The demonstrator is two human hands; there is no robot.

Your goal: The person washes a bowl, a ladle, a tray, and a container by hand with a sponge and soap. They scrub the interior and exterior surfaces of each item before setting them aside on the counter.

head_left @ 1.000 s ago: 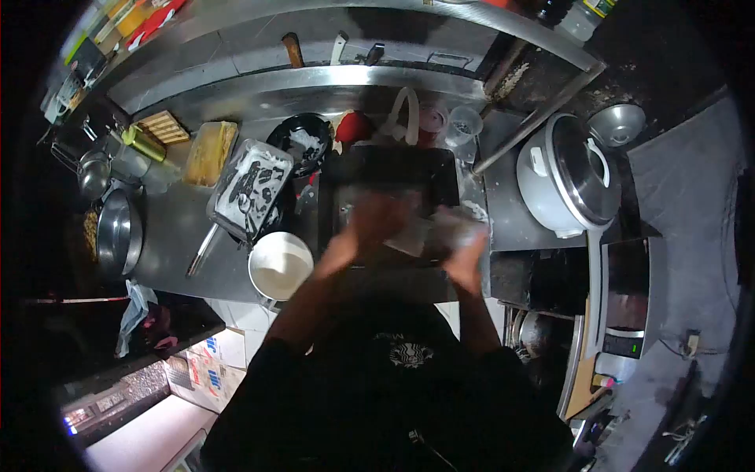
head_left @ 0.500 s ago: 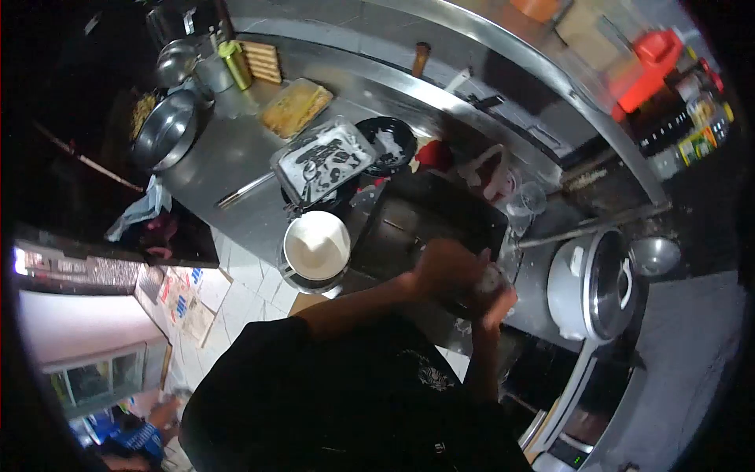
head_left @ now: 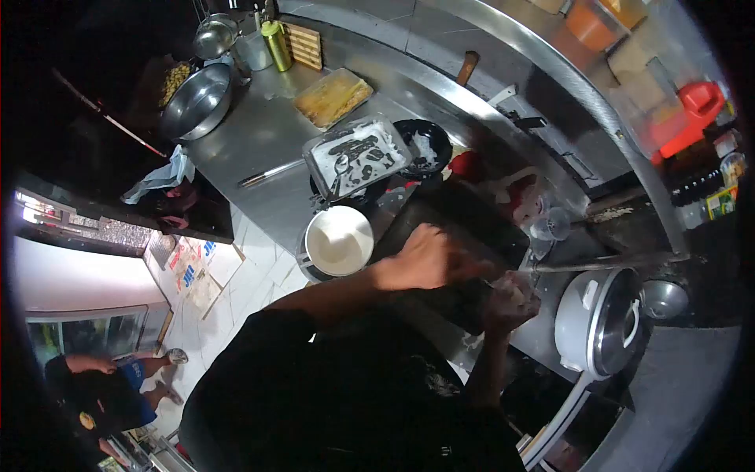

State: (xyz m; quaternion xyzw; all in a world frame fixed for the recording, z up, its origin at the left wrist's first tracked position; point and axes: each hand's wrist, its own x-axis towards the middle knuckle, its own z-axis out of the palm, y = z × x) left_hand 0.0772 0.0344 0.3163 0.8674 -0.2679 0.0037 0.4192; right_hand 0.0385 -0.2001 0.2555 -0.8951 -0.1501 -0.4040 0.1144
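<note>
Over a dark rectangular surface [head_left: 484, 216], a sink or a tray, both hands are close together. My left hand [head_left: 425, 258] has a bent wrist, and its fingers are smeared by motion toward the other hand. My right hand [head_left: 513, 305] is closed around something small and pale, partly see-through, whose kind I cannot make out. Left of my left hand stands a white pot [head_left: 340, 240]. Behind the pot, a rectangular metal tray [head_left: 358, 157] smeared with white holds a spoon [head_left: 340, 169]. Next to it is a black bowl [head_left: 425, 148] with white residue.
A white rice cooker [head_left: 578, 315] with a lid stands at right, beside a metal bowl [head_left: 664, 299]. Clear plastic cups [head_left: 550, 226] sit near the wall. At left are a food tray [head_left: 333, 98], a steel basin [head_left: 197, 101] and a green bottle [head_left: 276, 46]. Another person [head_left: 98, 393] is at lower left.
The view has shifted, so the counter sits further right and lower. My left hand has drawn away leftward from my right hand. More of the other person shows at lower left.
</note>
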